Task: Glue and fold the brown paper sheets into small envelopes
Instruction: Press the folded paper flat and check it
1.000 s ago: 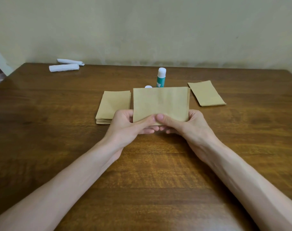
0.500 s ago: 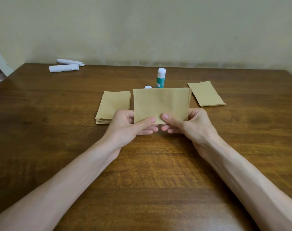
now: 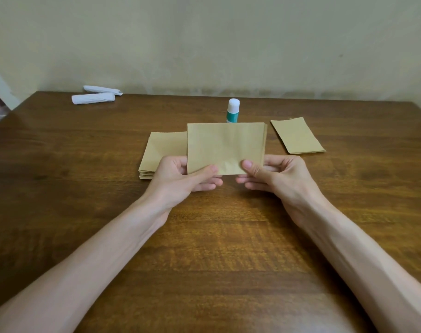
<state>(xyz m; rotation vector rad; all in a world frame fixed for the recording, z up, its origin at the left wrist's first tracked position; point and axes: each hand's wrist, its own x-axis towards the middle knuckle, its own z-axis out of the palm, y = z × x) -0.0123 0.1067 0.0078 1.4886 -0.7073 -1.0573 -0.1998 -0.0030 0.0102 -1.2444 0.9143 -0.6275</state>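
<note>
Head view: left hand (image 3: 178,180) and right hand (image 3: 280,179) pinch the brown sheet (image 3: 226,146) low down; uneven pull could skew its fold.

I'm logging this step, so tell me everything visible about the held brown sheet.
The sheet is plain tan paper, rectangular, lightly creased near its lower edge; layered edges at its right suggest it is folded. It is held up above the table, facing the camera. The left hand and right hand pinch its lower edge, thumbs in front, fingers behind.
</note>
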